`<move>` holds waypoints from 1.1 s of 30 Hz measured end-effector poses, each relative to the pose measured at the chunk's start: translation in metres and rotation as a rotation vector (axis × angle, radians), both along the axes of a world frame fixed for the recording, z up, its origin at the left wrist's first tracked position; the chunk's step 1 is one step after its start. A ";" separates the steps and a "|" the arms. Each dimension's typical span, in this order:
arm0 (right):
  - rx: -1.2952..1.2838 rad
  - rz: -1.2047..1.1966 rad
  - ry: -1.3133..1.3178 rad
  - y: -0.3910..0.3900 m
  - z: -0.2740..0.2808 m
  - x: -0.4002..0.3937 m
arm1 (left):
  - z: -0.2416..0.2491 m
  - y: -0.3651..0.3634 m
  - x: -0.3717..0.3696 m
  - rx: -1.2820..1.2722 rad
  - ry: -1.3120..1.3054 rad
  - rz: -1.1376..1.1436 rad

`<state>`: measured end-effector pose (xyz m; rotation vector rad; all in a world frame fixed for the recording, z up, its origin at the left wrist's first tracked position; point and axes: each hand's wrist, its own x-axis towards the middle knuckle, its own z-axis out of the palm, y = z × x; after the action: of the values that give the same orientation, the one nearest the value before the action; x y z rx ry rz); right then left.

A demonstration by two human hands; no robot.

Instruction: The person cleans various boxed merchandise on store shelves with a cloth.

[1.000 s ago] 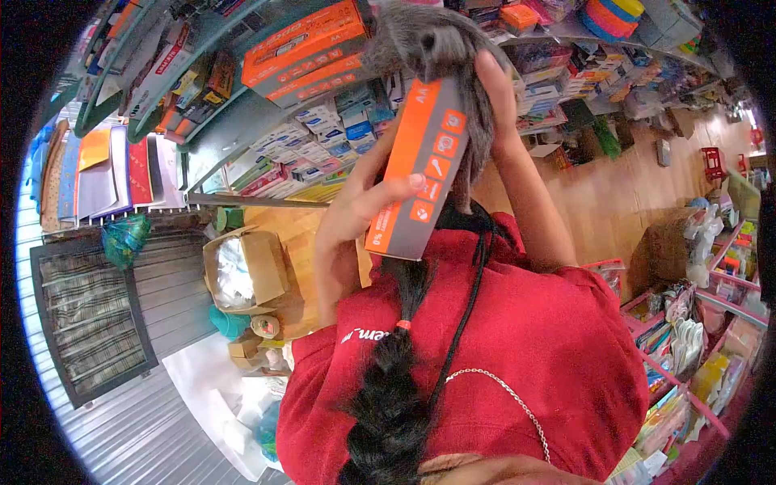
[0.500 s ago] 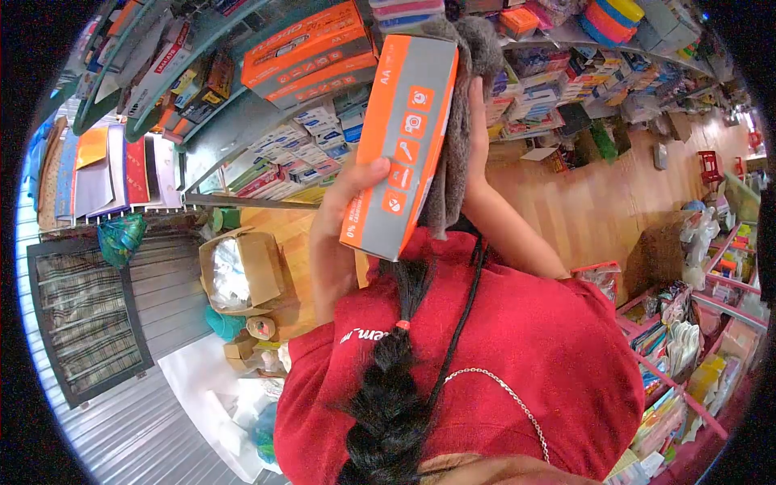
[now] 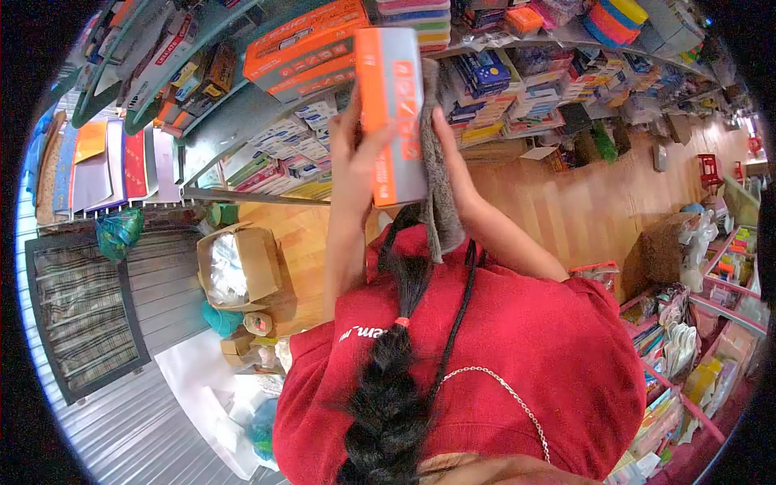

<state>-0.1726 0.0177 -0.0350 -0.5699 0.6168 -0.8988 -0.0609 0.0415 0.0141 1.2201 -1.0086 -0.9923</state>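
Observation:
An orange-and-grey battery box (image 3: 404, 97) is held upright in front of the shelving. My left hand (image 3: 353, 153) grips it from the left side, thumb across the printed face, slightly blurred. Along the box's right side a dark grey cloth (image 3: 440, 206) is pressed by my right hand (image 3: 455, 166), and its lower end hangs down. The right fingers are partly hidden behind the cloth. Just behind and left of the held box, similar orange boxes (image 3: 299, 48) are stacked on the shelf.
Shelves (image 3: 212, 109) with packed goods curve across the top. A cardboard box (image 3: 263, 271) with white contents stands on the floor at left, near a plastic-wrapped bundle (image 3: 120, 234). A pink-edged rack (image 3: 699, 408) stands at right. A dark braid (image 3: 388, 380) hangs over the red shirt.
The battery box has moved up and away from my body, closer to the shelf, and turned more upright. Both hands and the cloth went with it.

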 end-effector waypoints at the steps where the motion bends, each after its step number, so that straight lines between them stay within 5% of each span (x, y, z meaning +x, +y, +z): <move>1: -0.020 0.002 -0.024 -0.001 0.015 -0.004 | -0.004 0.001 0.000 -0.029 -0.327 0.017; 2: -0.039 0.008 -0.047 -0.001 0.022 -0.009 | -0.007 0.003 -0.001 -0.056 -0.654 0.037; 5: -0.092 0.027 0.006 -0.012 0.021 -0.018 | -0.006 0.004 -0.016 -0.150 -0.759 0.106; 9: 0.057 -0.024 -0.289 -0.011 0.037 -0.021 | 0.009 0.010 -0.014 -0.238 -0.962 -0.030; 14: 0.069 0.028 -0.496 -0.022 0.032 -0.031 | 0.012 0.011 -0.010 -0.360 -0.757 -0.213; 20: 0.007 0.005 -0.135 -0.005 0.028 -0.022 | -0.005 0.003 -0.015 -0.436 -0.774 0.057; 24: 0.038 0.103 -0.014 0.002 0.014 -0.022 | 0.002 -0.002 -0.004 -0.283 -0.540 -0.031; 29: -0.195 0.030 0.022 -0.015 -0.010 -0.029 | 0.006 0.003 -0.001 -0.365 -0.581 -0.246; 33: 0.064 -0.057 -0.227 -0.008 0.027 -0.032 | -0.017 0.008 -0.003 -0.438 -0.291 -0.308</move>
<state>-0.2046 0.0102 -0.0076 -0.3878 0.4559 -0.9780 -0.0639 0.0495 -0.0030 0.8694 -1.5859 -0.7774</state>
